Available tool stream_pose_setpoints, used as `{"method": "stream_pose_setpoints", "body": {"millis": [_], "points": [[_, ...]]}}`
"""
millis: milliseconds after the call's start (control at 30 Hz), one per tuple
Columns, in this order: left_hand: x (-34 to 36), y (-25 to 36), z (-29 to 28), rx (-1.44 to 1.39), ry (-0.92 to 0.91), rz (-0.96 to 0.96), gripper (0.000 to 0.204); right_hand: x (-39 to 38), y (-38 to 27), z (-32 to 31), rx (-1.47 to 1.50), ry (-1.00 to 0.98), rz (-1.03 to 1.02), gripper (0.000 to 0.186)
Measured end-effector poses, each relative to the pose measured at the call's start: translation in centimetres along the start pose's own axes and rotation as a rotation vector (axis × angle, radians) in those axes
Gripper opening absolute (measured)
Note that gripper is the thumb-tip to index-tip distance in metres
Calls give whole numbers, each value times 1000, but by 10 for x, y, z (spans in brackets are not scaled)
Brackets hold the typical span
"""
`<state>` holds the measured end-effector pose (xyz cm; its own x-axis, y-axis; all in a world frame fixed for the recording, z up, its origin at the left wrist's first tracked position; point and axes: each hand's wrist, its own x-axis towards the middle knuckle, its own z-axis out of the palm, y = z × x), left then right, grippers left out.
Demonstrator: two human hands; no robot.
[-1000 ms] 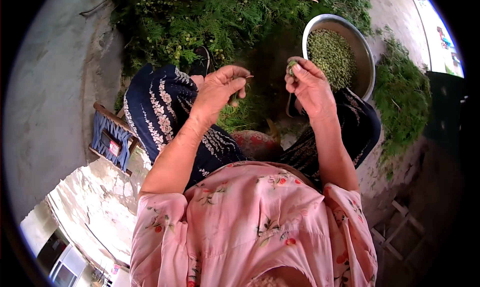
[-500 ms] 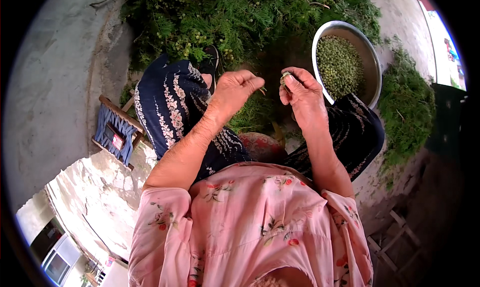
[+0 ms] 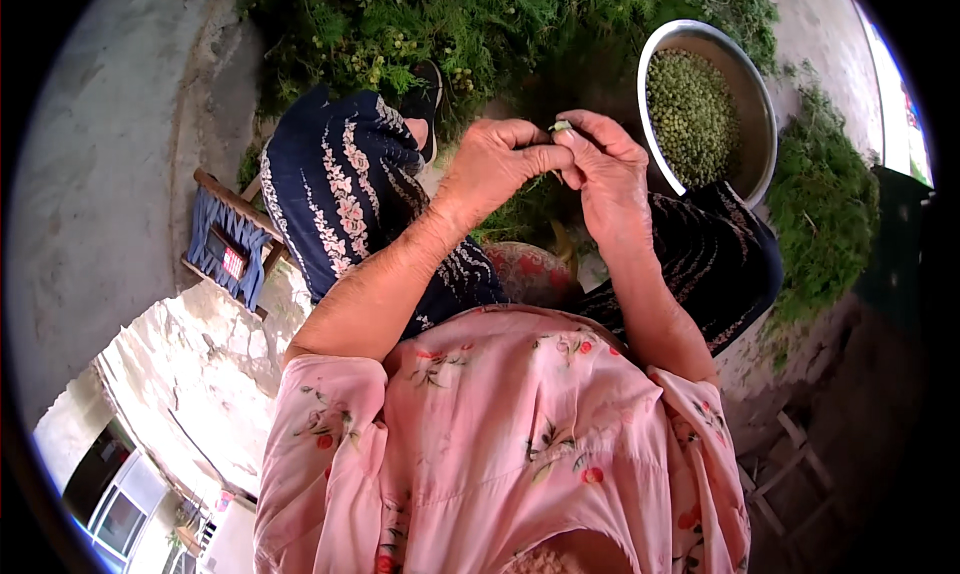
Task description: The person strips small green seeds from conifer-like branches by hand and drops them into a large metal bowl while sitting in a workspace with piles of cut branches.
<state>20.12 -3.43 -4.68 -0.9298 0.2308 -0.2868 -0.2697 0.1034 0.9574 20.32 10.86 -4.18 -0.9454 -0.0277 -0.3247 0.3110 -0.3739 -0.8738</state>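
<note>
My left hand [image 3: 500, 161] and my right hand [image 3: 600, 164] meet above my crossed legs, their fingertips touching. The right thumb and fingers are closed on a small green piece [image 3: 560, 126]. The left fingers are pinched at that same spot, with what they grip mostly hidden. Just beyond the right hand, a steel bowl [image 3: 763, 154] holds a heap of small round green pellets [image 3: 690, 109]. A mass of cut evergreen branches [image 3: 510, 24], dotted with little pale-green cones, lies ahead of me.
A small wooden stool [image 3: 235, 214] with blue woven strips and a dark flat object [image 3: 228, 251] on it stands left. More greenery [image 3: 820, 214] lies right of the bowl. A red patterned cushion [image 3: 525, 274] is between my legs. Pale wall [image 3: 190, 364] and white frame [image 3: 785, 474] show behind.
My left hand has moved right and slightly up until its fingertips meet the right hand's, where earlier a gap separated them. The right hand is slightly higher. The view has shifted slightly.
</note>
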Motion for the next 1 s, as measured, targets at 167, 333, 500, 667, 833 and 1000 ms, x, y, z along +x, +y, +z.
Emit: {"method": "stream_pose_setpoints", "body": {"millis": [167, 333, 500, 667, 833, 1000], "points": [[4, -5, 2, -338, 2, -143, 10, 11, -4, -9, 42, -49, 117, 14], [5, -6, -15, 52, -82, -234, 10, 37, -20, -61, 181, 288, 128, 12], [-3, -33, -18, 681, -368, 60, 21, 85, -44, -150, 315, 555, 101, 31], [-4, -35, -5, 692, -494, 74, 21, 108, -39, -224, 241, 777, -111, 42], [7, -31, -6, 749, -492, 98, 21, 137, 6, -228, 219, 471, -50, 8], [10, -22, 5, 726, -480, -71, 35, 141, 60, -198, -116, 422, 114, 13]]}}
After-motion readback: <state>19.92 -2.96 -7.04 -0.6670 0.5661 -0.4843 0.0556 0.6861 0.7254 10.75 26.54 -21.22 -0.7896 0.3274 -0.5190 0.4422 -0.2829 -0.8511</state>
